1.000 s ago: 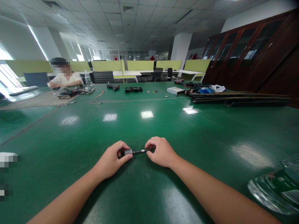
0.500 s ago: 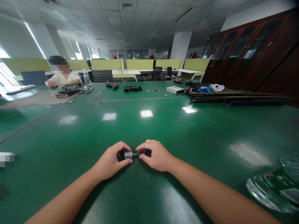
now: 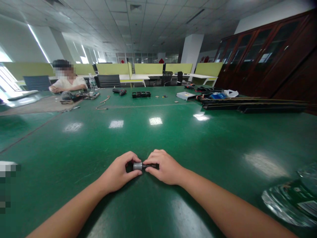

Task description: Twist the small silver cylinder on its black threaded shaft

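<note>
A small tool part with a grey metal cylinder and a thin dark shaft lies crosswise low in the middle of the head view, just over the green table. Around the cylinder end, the thumb and fingers of my left hand are closed. My right hand pinches the dark shaft beside the cylinder, with thumb below and fingers above. The shaft's far end shows in the gap of the right hand. Both hands are close together, nearly touching.
A large clear bottle lies at the right edge. Across the table are a power drill, a black slotted part, a cord, a silver box and long black strips. A person sits at the far left.
My right hand's fingertips have closed in on the shaft, nearer the cylinder, and more of the shaft shows inside the hand. The part has shifted slightly right.
</note>
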The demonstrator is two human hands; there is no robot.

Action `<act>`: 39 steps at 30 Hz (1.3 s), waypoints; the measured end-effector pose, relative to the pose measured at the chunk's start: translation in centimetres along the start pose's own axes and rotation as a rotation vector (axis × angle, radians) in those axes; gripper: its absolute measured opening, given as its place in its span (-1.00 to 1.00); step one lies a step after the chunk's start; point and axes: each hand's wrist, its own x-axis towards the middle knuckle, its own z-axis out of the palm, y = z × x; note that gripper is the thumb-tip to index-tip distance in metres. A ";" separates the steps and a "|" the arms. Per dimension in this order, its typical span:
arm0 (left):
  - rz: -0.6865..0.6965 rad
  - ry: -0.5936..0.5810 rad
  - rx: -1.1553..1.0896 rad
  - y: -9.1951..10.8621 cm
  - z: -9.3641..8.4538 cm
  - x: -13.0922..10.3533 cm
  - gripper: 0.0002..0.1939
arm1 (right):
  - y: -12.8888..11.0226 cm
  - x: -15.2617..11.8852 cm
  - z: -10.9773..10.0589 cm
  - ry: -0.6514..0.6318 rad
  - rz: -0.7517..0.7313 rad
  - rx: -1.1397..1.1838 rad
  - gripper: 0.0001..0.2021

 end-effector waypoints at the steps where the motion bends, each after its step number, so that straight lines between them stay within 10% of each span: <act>1: 0.000 0.004 0.001 0.0 0.0 0.0 -0.81 | 0.1 0.0 0.0 0.004 0.002 0.002 -0.82; 39: -0.048 0.028 0.056 0.2 -0.2 0.0 -0.82 | 0.1 0.0 -0.3 0.082 0.136 -0.028 -0.89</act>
